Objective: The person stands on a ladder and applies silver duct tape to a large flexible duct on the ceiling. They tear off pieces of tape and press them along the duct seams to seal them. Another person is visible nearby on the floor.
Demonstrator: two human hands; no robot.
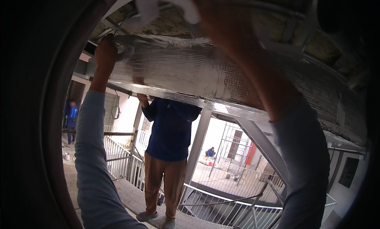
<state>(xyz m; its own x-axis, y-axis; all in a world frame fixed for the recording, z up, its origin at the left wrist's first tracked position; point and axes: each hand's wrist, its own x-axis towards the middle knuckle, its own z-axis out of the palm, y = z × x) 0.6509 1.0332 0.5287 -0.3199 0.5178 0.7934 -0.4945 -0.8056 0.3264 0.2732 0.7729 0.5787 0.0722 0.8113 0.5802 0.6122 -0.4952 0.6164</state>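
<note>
A long duct wrapped in silver foil [170,68] runs across overhead, its surface creased. At its upper left edge my left hand [106,52] is raised and closed; what its fingers hold is hidden. Beside that hand, a greyish, rounded thing [126,53] lies against the foil, too dim to name. My right hand [211,17] reaches above the duct's top edge, smeared by motion, so its fingers cannot be read. Next to it is a blurred white, sheet-like piece [186,5]; whether the hand grips it is unclear.
Across the duct, a co-worker in a blue top [168,128] stands on a metal scaffold plank [136,195], one hand raised to the duct. Scaffold rails [120,134] and white railings [245,207] lie below. A diagonal beam [263,145] slopes at right. Two more people are farther off.
</note>
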